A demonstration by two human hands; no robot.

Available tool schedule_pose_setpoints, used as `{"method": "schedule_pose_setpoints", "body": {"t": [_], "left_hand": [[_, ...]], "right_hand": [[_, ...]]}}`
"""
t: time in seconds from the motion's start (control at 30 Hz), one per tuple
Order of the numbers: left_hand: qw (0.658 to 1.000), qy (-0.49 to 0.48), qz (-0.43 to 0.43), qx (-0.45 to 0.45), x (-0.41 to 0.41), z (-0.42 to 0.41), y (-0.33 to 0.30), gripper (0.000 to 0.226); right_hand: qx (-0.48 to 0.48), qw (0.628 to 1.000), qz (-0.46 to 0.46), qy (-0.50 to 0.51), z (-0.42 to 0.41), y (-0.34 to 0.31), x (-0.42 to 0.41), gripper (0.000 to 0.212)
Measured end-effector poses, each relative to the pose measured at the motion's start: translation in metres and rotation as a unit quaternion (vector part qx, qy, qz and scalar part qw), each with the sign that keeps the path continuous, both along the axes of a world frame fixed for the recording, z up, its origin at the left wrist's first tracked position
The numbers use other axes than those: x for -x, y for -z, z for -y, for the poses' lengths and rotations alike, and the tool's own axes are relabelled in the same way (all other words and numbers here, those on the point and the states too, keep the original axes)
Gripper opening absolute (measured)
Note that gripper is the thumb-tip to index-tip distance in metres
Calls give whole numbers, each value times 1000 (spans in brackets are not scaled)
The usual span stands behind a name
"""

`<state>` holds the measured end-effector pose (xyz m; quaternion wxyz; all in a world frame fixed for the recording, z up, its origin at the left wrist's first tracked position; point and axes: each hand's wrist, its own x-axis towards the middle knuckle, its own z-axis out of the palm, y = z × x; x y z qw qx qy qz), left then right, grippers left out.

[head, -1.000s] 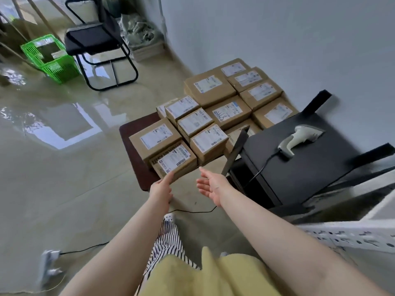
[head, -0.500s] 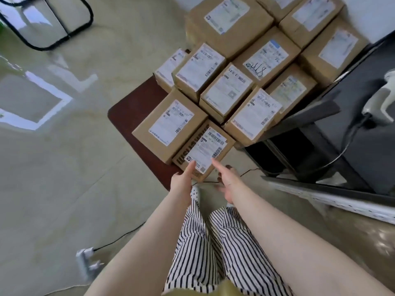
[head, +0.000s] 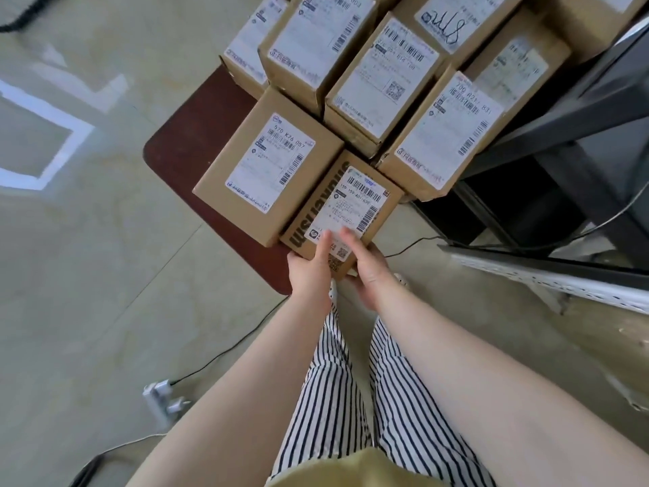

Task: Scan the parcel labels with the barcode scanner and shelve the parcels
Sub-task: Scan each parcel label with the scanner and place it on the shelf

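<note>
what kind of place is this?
Probably a small parcel pickup or sorting room, not a big warehouse. Labelled cardboard parcels sit stacked low on a tiled floor, beside a perforated metal shelving rail. Both hands are on the nearest parcel.

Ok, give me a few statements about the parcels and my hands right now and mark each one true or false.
1. Both hands are on the nearest parcel, the left hand and the right hand at its near end. True.
2. The barcode scanner is in the right hand. False: no scanner shows in this view, and that hand is on the parcel.
3. The nearest parcel has large dark print along one side beside its label. True.
4. The parcels sit on a green mat. False: the mat under them is dark red-brown.
5. A power strip lies on the floor to the person's left. True.
</note>
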<state>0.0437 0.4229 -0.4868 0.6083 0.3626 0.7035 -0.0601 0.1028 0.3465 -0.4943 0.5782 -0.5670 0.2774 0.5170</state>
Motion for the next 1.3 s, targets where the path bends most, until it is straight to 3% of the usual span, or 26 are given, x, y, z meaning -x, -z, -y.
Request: {"method": "schedule_pose_setpoints", "body": {"t": [0.1,0.17,0.23,0.4,0.47,0.57,0.67,0.87,1.1,1.3], "left_hand": [[999,-13,12,33,6,6,-9,99],[998,-27,39,41,14,12,-15,81],[996,-30,65,57,28,15,-22,70],[990,49,98,89,60,10,-62,125],[979,134,119,102,69,3,-83,135],[941,261,176,126,68,-6,-117,107],[919,304,226,106,51,-7,-158,82],[896,312,315,31,-7,-9,-243,95],[824,372,428,-5,-61,-2,-328,90],[803,412,429,-38,-102,20,-344,90]], "right_hand": [[9,1000,10,-17,7,-12,2,61],[17,999,14,-42,18,-17,6,72],[26,998,17,-62,30,-27,11,67],[31,990,36,-134,59,-70,18,39],[20,983,50,-177,70,-95,15,43],[2,972,72,-224,82,-136,5,51],[-5,967,108,-231,86,-186,-12,39],[-20,952,240,-191,91,-286,-44,68],[-46,917,377,-124,116,-368,-71,64],[-47,911,400,-85,140,-377,-95,65]]}}
